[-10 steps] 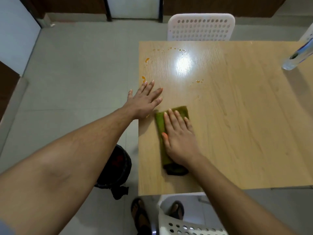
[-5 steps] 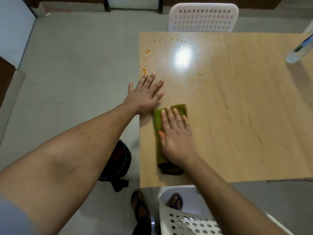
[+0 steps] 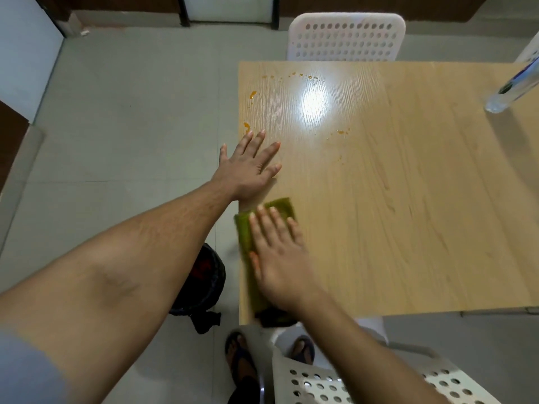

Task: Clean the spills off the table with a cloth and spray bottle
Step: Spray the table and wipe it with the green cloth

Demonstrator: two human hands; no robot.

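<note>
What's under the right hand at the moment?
The right hand lies flat on the green cloth, pressed onto the table near its left edge. Cloth shows beyond the fingertips and beside the thumb; whether any spill lies beneath it is hidden.

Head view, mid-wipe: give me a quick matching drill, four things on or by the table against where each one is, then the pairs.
Things:
1. cloth
2. orange spills
3. spray bottle
4. left hand

Places:
A. far right part of the table, half out of frame
B. flat on the table's left edge, empty
C. under the right hand, near left corner
D. far left part of the table, not yet wiped

Pairs: 1-C, 2-D, 3-A, 4-B
</note>
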